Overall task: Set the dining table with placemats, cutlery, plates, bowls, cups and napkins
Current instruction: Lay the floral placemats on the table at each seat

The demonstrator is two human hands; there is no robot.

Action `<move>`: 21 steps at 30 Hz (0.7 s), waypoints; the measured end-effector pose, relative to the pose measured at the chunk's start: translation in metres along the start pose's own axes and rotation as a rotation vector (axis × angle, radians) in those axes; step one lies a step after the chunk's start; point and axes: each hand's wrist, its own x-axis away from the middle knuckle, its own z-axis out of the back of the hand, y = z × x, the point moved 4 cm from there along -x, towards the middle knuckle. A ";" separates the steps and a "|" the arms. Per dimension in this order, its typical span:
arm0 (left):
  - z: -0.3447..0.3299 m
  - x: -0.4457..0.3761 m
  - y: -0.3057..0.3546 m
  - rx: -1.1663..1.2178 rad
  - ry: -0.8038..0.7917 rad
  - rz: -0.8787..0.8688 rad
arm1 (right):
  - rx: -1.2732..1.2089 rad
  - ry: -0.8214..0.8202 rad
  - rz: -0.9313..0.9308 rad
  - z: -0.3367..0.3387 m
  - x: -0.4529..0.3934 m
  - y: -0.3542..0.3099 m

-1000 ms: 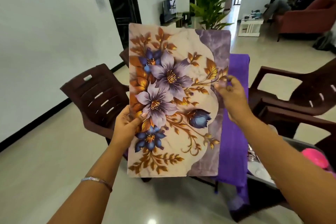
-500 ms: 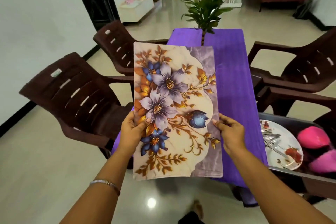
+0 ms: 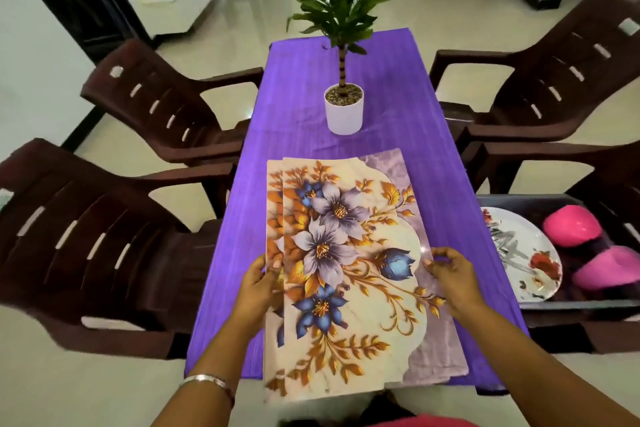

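I hold a stack of floral placemats (image 3: 346, 253), cream with purple and blue flowers, low over the near end of the table with the purple cloth (image 3: 391, 114). The top mat is shifted right, so a second mat's edge shows at the left. My left hand (image 3: 263, 281) grips the stack's left edge, thumb on top. My right hand (image 3: 450, 274) pinches the right edge of the top mat. A dark tub (image 3: 554, 308) at the right holds a floral plate (image 3: 533, 270) with cutlery (image 3: 502, 246) and pink bowls (image 3: 571, 225).
A potted plant in a white pot (image 3: 344, 111) stands mid-table. Brown plastic chairs flank the table: two at the left (image 3: 86, 246), (image 3: 162, 104) and one at the far right (image 3: 561, 80). The tub rests on another chair at the near right.
The mats came down from held up in front of me to lying low over the table's near end. The top mat has slid right off the one below. The view tilted down.
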 end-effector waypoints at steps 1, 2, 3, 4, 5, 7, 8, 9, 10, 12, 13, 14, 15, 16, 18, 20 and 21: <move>0.003 -0.007 -0.002 0.003 -0.011 0.020 | 0.010 0.028 0.000 0.006 -0.003 0.000; 0.007 -0.015 -0.004 -0.001 -0.016 0.027 | 0.020 0.056 0.005 0.011 -0.007 -0.001; 0.012 -0.024 -0.006 -0.017 -0.020 0.033 | 0.016 0.090 0.009 0.017 -0.009 -0.002; 0.017 -0.032 -0.008 -0.036 -0.023 0.039 | 0.024 0.121 0.011 0.022 -0.011 -0.004; 0.021 -0.039 -0.009 -0.053 -0.035 0.043 | 0.035 0.161 0.010 0.029 -0.012 -0.007; 0.028 -0.051 -0.007 -0.064 -0.068 0.038 | 0.085 0.243 -0.003 0.042 -0.018 -0.013; 0.033 -0.056 -0.005 -0.071 -0.082 0.031 | 0.135 0.282 -0.005 0.048 -0.022 -0.013; 0.041 -0.060 -0.004 -0.082 -0.084 0.021 | 0.209 0.318 -0.007 0.053 -0.026 -0.013; 0.050 -0.064 -0.002 -0.092 -0.092 0.012 | 0.319 0.359 -0.026 0.055 -0.026 -0.013; 0.069 -0.073 0.005 -0.100 -0.117 -0.002 | 0.581 0.425 -0.030 0.049 -0.019 -0.015; 0.077 -0.076 0.008 -0.103 -0.134 -0.006 | 0.659 0.442 0.011 0.039 -0.012 -0.017; 0.085 -0.079 0.011 -0.109 -0.144 -0.014 | 0.696 0.429 0.063 0.024 -0.003 -0.023; 0.093 -0.081 0.013 -0.114 -0.148 -0.024 | 0.714 0.383 0.116 0.005 0.007 -0.025; 0.099 -0.083 0.016 -0.119 -0.155 -0.038 | 0.739 0.307 0.155 -0.018 0.015 -0.026; 0.112 -0.090 0.019 -0.146 -0.176 -0.054 | 0.815 0.118 0.138 -0.066 0.034 -0.015; 0.124 -0.097 0.020 -0.153 -0.179 -0.060 | 0.899 -0.043 0.073 -0.106 0.051 0.003; 0.130 -0.100 0.020 -0.150 -0.181 -0.054 | 0.926 -0.104 0.023 -0.120 0.058 0.012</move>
